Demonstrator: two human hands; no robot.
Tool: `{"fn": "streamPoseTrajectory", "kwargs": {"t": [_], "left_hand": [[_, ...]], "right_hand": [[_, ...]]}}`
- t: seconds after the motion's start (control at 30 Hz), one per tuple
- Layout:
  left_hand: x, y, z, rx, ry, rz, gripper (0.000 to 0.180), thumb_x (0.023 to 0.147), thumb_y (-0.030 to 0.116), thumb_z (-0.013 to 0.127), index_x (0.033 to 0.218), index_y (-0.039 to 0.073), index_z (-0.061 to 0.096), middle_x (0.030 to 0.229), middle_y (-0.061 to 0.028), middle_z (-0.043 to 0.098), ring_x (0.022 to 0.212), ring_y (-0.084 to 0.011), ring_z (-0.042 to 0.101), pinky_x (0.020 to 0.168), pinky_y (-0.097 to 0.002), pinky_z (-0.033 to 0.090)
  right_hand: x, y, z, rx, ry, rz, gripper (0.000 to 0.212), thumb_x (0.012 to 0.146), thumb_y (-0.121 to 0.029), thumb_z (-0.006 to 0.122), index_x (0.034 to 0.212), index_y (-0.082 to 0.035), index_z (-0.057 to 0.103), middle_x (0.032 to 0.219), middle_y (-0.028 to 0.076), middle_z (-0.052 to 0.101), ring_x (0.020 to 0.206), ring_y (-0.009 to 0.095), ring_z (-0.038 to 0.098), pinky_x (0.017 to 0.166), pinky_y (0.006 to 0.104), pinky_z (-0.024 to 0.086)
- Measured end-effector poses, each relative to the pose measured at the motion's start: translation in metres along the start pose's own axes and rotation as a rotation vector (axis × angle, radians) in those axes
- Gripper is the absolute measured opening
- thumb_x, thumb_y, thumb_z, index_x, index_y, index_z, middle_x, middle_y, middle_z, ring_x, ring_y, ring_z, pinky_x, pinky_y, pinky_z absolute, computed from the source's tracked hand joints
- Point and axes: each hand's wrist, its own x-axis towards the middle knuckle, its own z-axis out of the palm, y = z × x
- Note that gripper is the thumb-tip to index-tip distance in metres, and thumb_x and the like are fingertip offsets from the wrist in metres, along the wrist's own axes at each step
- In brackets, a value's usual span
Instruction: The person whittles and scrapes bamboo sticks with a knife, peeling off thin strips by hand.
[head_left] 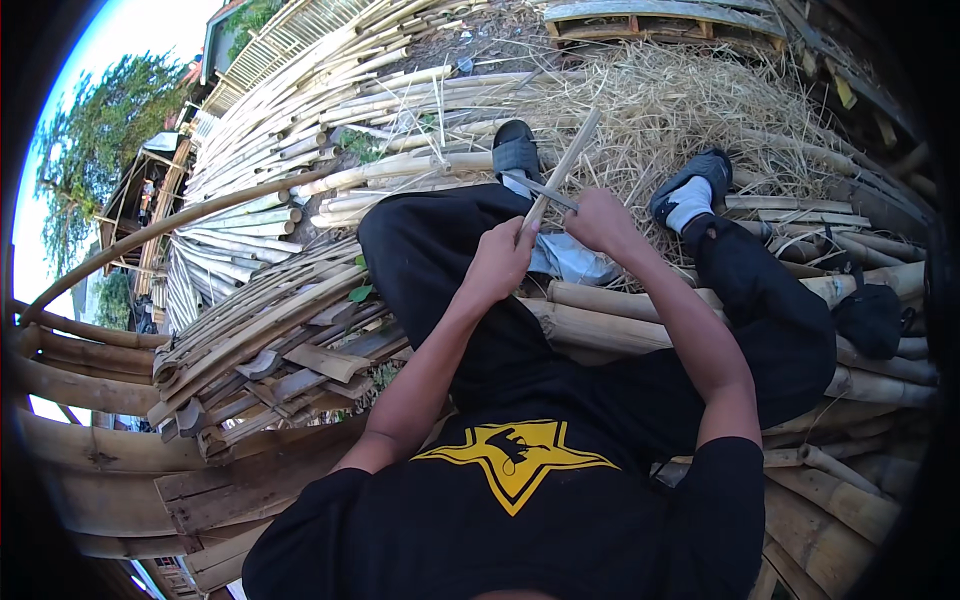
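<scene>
My left hand (pixel 500 262) grips the lower end of a pale bamboo strip (pixel 573 150), which slants up and away to the right. In my right hand (pixel 602 220) is the handle of a knife, closed in the fingers. Its grey blade (pixel 545 191) points left and lies across the strip, just above my left hand. Whether the edge bites into the bamboo I cannot tell. Under my hands, between my legs, lies a crumpled pale plastic sheet or bag (pixel 572 258).
Dry bamboo shavings (pixel 690 100) are heaped past my sandalled feet. Stacked bamboo poles (pixel 270 130) fill the left and far ground. Split bamboo pieces (pixel 290 340) lie at my left. A small black bag (pixel 868 318) rests on poles at my right. A wooden pallet (pixel 665 18) stands at the back.
</scene>
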Motion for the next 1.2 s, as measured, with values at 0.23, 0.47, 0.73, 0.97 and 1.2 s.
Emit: {"fn": "streamPoseTrajectory", "kwargs": {"t": [0.23,0.47,0.73,0.97,1.2], "left_hand": [[-0.005,-0.011,0.023,0.132,0.059,-0.027,0.040,0.096,0.032,0.045,0.076,-0.001,0.052,0.056,-0.0066,0.048,0.051,-0.0128,0.046,0.050,-0.0311,0.038],[-0.008,-0.008,0.018,0.010,0.043,-0.104,0.042,0.097,0.035,0.043,0.074,0.000,0.051,0.054,-0.0036,0.046,0.049,-0.0094,0.042,0.047,-0.0284,0.036],[-0.069,-0.020,0.009,-0.291,-0.198,-0.246,0.036,0.098,0.032,0.045,0.072,0.007,0.048,0.057,0.0061,0.038,0.049,-0.0024,0.033,0.044,-0.0209,0.027],[-0.042,-0.019,0.008,-0.360,-0.157,-0.165,0.033,0.098,0.028,0.044,0.077,0.004,0.052,0.057,0.0046,0.042,0.050,-0.0030,0.035,0.046,-0.0211,0.029],[-0.030,-0.018,0.001,-0.193,-0.015,-0.081,0.034,0.096,0.027,0.047,0.079,0.000,0.057,0.059,-0.0002,0.049,0.053,-0.0077,0.043,0.051,-0.0247,0.036]], "right_hand": [[0.013,0.025,0.013,-0.092,0.006,0.008,0.033,0.068,-0.023,0.066,0.088,0.003,0.064,0.089,0.024,0.065,0.086,0.037,0.064,0.078,0.0430,0.052],[0.039,0.035,0.013,-0.207,0.156,-0.100,0.029,0.068,-0.026,0.069,0.083,-0.002,0.068,0.084,0.019,0.067,0.079,0.034,0.066,0.069,0.0433,0.054],[0.035,0.247,-0.107,-0.058,0.641,0.622,0.047,0.073,-0.031,0.051,0.093,0.009,0.065,0.094,0.029,0.063,0.090,0.037,0.064,0.078,0.0447,0.049],[0.041,0.145,-0.096,0.276,0.424,0.355,0.041,0.076,-0.036,0.056,0.068,0.004,0.061,0.059,0.019,0.059,0.058,0.033,0.061,0.059,0.0418,0.047],[0.015,0.038,-0.075,0.167,0.214,0.087,0.053,0.084,-0.047,0.056,0.069,0.004,0.060,0.063,0.020,0.059,0.062,0.034,0.059,0.063,0.0431,0.045]]}}
